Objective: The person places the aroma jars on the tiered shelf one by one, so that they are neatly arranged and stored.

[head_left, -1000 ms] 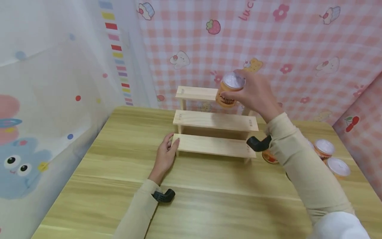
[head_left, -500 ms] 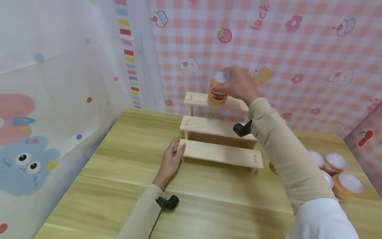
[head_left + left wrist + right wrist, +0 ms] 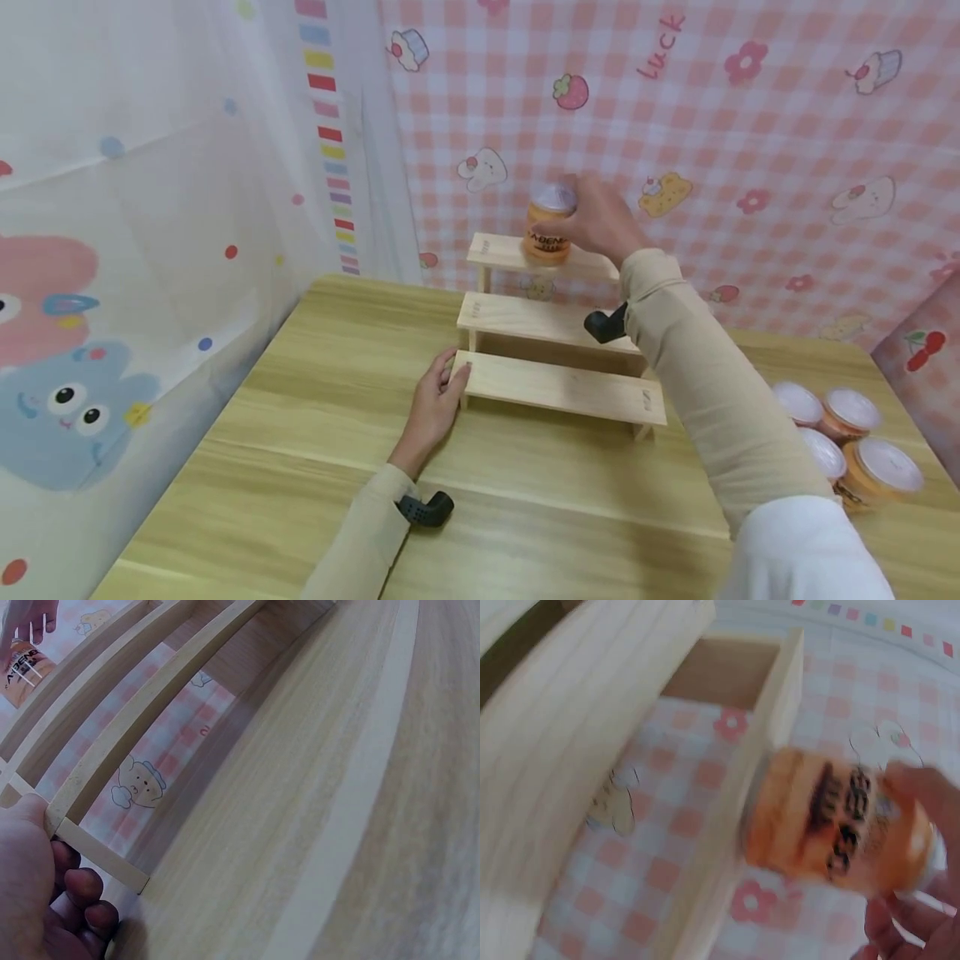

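Observation:
A three-tier wooden shelf (image 3: 562,387) stands on the table. My right hand (image 3: 602,218) grips an orange-labelled jar (image 3: 546,237) with a clear lid by its upper part. The jar is upright at the top tier (image 3: 588,262), left of its middle; in the right wrist view the base of the jar (image 3: 817,817) meets the board. My left hand (image 3: 432,408) holds the left end of the lowest tier. In the left wrist view the thumb of the left hand (image 3: 30,877) lies on the board's end, with the fingers curled beneath it.
Several similar jars (image 3: 873,471) with clear lids stand close together on the table's right side, partly behind the right forearm. A pink checked cloth (image 3: 525,125) hangs right behind the shelf. A white printed sheet (image 3: 172,208) hangs at the left.
My right hand has carried the jar leftward and down to the top tier. The left hand keeps its hold on the lowest tier. The head view has shifted slightly.

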The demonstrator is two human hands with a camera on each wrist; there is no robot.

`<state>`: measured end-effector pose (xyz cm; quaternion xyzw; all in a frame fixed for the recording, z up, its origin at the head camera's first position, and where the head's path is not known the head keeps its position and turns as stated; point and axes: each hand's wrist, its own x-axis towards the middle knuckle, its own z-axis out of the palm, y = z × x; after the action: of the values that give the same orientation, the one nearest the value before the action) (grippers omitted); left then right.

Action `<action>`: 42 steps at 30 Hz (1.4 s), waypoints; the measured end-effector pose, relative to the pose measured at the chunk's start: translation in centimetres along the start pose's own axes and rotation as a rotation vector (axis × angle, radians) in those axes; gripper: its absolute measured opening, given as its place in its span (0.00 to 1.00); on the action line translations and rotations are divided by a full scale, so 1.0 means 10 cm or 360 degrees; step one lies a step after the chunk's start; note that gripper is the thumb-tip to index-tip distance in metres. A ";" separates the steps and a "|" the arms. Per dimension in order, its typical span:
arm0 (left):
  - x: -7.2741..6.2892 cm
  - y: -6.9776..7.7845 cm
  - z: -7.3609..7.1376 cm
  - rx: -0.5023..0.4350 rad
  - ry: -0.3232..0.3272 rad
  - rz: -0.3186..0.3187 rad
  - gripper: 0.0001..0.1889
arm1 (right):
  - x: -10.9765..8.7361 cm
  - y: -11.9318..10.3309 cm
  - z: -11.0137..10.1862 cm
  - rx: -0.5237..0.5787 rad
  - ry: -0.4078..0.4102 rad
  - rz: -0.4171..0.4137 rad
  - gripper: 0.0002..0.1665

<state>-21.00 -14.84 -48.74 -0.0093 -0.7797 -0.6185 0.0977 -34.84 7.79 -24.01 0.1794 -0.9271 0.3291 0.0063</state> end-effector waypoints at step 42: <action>0.02 -0.02 0.03 0.0037 -0.0075 -0.0058 0.30 | -2.24 1.84 -0.09 -0.0633 0.0030 0.0365 0.44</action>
<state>-21.25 -14.59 -48.98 -0.0084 -0.7889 -0.6106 0.0683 -20.20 28.97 -37.41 0.0649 -0.9879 0.1402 0.0126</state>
